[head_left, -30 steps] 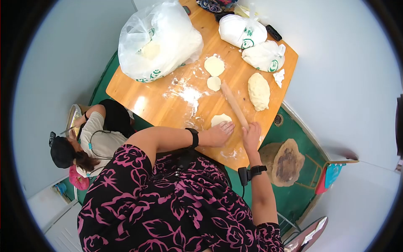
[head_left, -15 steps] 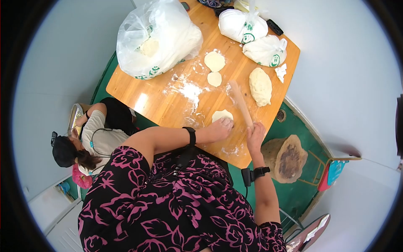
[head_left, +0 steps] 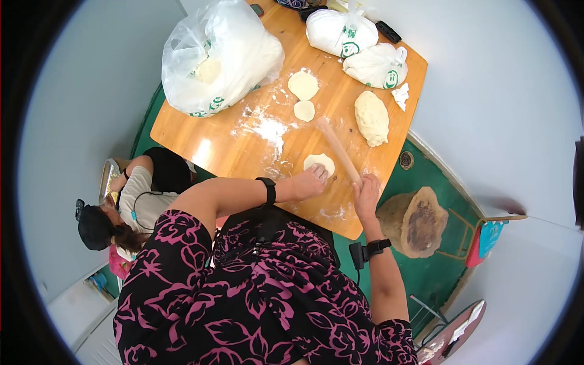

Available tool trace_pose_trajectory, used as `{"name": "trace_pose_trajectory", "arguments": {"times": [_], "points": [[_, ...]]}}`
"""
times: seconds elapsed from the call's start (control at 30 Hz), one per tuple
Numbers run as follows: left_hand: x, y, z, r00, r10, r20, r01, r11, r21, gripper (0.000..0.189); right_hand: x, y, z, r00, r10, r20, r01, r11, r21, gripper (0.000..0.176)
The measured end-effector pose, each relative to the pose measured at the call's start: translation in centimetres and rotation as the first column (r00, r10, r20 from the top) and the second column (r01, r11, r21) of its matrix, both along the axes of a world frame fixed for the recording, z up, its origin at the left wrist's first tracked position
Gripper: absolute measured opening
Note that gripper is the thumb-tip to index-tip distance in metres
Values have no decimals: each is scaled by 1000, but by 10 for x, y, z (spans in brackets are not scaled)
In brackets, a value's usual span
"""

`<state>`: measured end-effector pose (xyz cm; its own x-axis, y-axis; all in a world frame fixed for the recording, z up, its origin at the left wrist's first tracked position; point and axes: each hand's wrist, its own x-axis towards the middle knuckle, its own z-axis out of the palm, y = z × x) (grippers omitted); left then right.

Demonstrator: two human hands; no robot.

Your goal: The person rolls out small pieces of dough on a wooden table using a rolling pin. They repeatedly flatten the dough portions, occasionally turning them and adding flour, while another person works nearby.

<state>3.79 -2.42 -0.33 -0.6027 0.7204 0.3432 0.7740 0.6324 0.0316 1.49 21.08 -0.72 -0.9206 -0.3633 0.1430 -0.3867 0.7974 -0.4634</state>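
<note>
My left hand has its fingers on the near edge of a small flat dough round, pinching it against the table. My right hand is wrapped round the near end of a wooden rolling pin, which slants away to the upper left, just right of the round and not touching it. Farther up lie two flat rounds, a larger one and a smaller one, edge to edge. A thick oval lump of dough rests to the right of the pin.
The wooden table has scattered flour. A big plastic bag stands at the back left, two tied white bags at the back right. A wooden stump is right of the table. Another person sits at the left.
The whole view has shifted slightly. The rolling pin's far end has swung a little to the left, while both hands keep their holds.
</note>
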Motion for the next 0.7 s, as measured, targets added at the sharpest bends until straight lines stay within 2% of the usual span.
{"name": "trace_pose_trajectory", "arguments": {"times": [0.1,0.2,0.27,0.4,0.5,0.6,0.7], "points": [[5,9,-6,987,59,148,-51,997,-59,34,-1,-3,-1,997,75,-6,-75,997,4,35],[-1,28,-11,980,130,154,-110,985,-133,29,-3,-6,-4,996,82,-17,-82,997,7,35],[-4,38,-25,985,126,116,-110,985,-130,28,-5,-7,-7,997,63,-34,-63,998,11,34],[-3,30,-24,994,109,22,-105,987,-123,26,-9,-4,-12,1000,15,2,-15,1000,18,35],[-2,18,-16,982,90,164,-69,989,-132,26,-8,-3,-10,999,28,18,-28,999,16,35],[-2,14,-13,980,100,172,-85,992,-92,21,-5,-2,-11,999,38,6,-38,999,12,35],[3,10,-3,972,96,214,-64,987,-149,18,-4,-5,-9,998,60,-16,-60,998,20,35]]}}
